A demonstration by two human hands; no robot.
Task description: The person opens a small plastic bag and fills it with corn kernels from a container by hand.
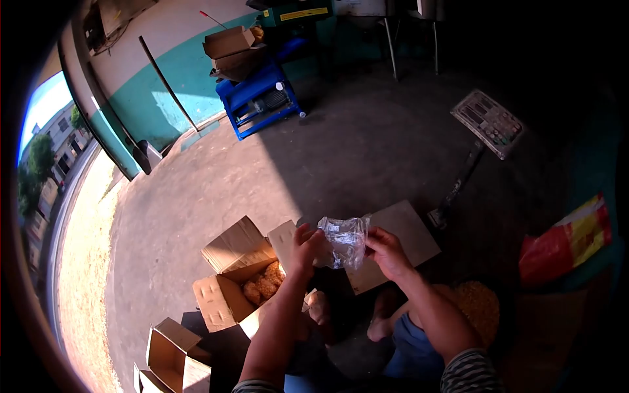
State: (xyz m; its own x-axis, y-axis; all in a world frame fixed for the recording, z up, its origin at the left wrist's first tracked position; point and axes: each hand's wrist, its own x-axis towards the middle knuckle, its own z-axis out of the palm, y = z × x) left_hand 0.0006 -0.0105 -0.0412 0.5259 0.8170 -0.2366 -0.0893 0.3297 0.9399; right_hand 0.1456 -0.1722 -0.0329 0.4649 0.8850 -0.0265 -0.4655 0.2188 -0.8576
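A clear, crinkled plastic bag (345, 241) is stretched between my two hands, above the flat platform of a floor scale (409, 245). My left hand (306, 250) is closed at the bag's left edge, its fingertips partly hidden. On the other side, my right hand (389, 252) pinches the bag's right edge between thumb and fingers. Below my left hand stands an open cardboard box (223, 302) with orange-brown filled bags (265, 283) inside. To the right of my right forearm is a heap of orange-yellow grains (478, 308), its container hard to make out.
The scale's display panel (488, 123) rises on a post ahead right. A red and yellow sack (567, 241) lies at the right. More open cardboard boxes (171, 354) stand lower left. A blue machine frame (261, 101) holds a carton (229, 49) near the wall.
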